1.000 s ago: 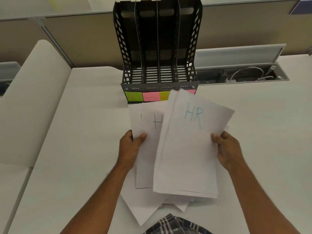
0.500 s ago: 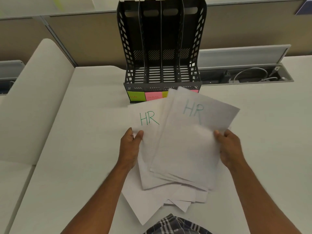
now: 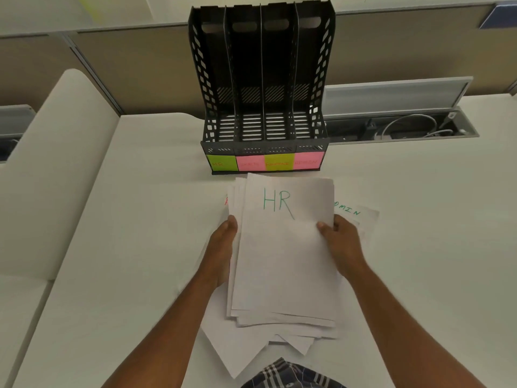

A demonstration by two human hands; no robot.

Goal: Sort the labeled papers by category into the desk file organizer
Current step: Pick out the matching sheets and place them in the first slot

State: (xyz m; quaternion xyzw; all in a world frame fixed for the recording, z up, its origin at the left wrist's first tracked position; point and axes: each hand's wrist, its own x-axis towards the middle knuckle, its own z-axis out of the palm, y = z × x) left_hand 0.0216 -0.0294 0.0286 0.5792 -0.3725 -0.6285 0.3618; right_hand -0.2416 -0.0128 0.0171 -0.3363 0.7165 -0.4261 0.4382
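**HR stack squared up in front of the organizer**

The HR papers (image 3: 282, 247), a thin sheaf of white sheets with "HR" in green on top, are held between both hands just above the desk (image 3: 112, 247). The left hand (image 3: 222, 247) clasps the stack's left edge and the right hand (image 3: 340, 247) its right edge, thumb on the top sheet. The stack's long axis runs away from the person, straight toward the file organizer (image 3: 263, 88), which stands just beyond its far edge.

The organizer is black perforated plastic with four upright slots, all looking empty. Sticky notes mark its front lip; the green HR note (image 3: 221, 163) sits on the leftmost slot, so the stack likely has to travel forward, up and left, a path the left hand is nearer to.

More loose sheets (image 3: 237, 348) lie under the stack, fanned and skewed; one to the right shows "ADMIN" lettering (image 3: 347, 210). The paper is limp and would sag if held by one edge.
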